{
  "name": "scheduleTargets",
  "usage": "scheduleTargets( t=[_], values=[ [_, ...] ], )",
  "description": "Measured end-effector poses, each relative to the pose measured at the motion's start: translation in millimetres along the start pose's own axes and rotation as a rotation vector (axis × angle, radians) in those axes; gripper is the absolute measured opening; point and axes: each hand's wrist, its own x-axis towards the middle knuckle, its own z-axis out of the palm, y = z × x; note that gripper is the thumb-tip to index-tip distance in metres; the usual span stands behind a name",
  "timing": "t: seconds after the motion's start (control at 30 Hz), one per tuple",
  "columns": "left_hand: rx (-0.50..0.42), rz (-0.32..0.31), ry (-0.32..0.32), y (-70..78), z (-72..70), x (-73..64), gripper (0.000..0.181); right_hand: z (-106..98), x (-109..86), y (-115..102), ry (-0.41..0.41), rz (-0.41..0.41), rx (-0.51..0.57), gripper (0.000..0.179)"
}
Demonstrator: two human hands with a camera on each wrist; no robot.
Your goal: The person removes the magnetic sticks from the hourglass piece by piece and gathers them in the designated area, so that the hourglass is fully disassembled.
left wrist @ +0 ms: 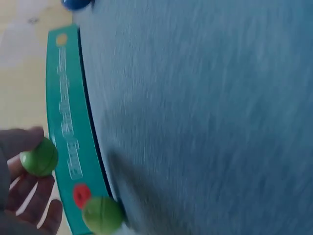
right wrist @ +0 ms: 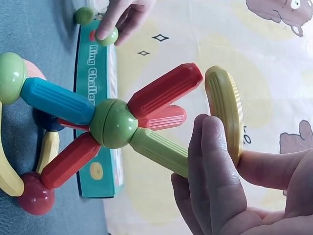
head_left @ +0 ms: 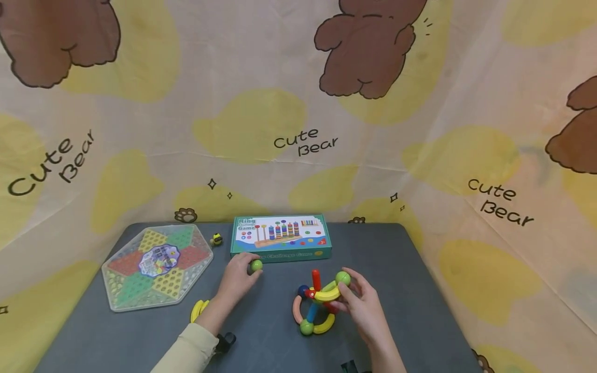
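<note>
My left hand (head_left: 238,277) pinches a green ball (left wrist: 40,157) between thumb and fingers, in front of the game box. A second green ball (left wrist: 103,215) lies against the box's front edge. On the table at centre right stands a structure of rods and balls, with a blue rod (right wrist: 58,101), red rods (right wrist: 166,90) and a light green rod (right wrist: 159,152) around a green ball (right wrist: 114,123). My right hand (head_left: 366,305) pinches a yellow curved rod (right wrist: 226,110) above it. Its fingers cover the light green rod's end. Another green ball (head_left: 342,278) is at the fingertips.
The green Ring Challenge Game box (head_left: 281,238) stands at the table's back. A hexagonal board in clear plastic (head_left: 158,267) lies at the left, with a small yellow-and-black toy (head_left: 216,239) beside it. Yellow curved pieces (head_left: 198,310) lie near the left forearm. A printed cloth (head_left: 298,119) hangs behind.
</note>
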Motion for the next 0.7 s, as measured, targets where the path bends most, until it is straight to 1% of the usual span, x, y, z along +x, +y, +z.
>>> scheduleTargets(
  t=[0.07,0.23,0.33,0.53,0.7],
  values=[
    [0.042,0.031,-0.011,-8.5,-2.9,3.9,0.036,0.6,0.3,0.1,0.001,0.000,-0.004,0.049],
    [0.076,0.051,-0.058,-24.1,-5.1,11.2,0.036,1.2,1.4,0.2,0.009,-0.007,-0.023,0.049],
    [0.104,0.048,-0.068,-27.8,-4.4,13.4,0.035,2.1,1.7,-0.4,0.017,-0.005,-0.029,0.049],
    [0.155,0.013,-0.099,-32.7,-0.6,14.1,0.033,2.0,1.2,-0.9,0.021,0.000,-0.038,0.049],
    [0.205,0.030,-0.128,-37.1,4.0,14.4,0.034,1.2,2.0,-0.3,0.029,0.007,-0.035,0.048]
  ],
)
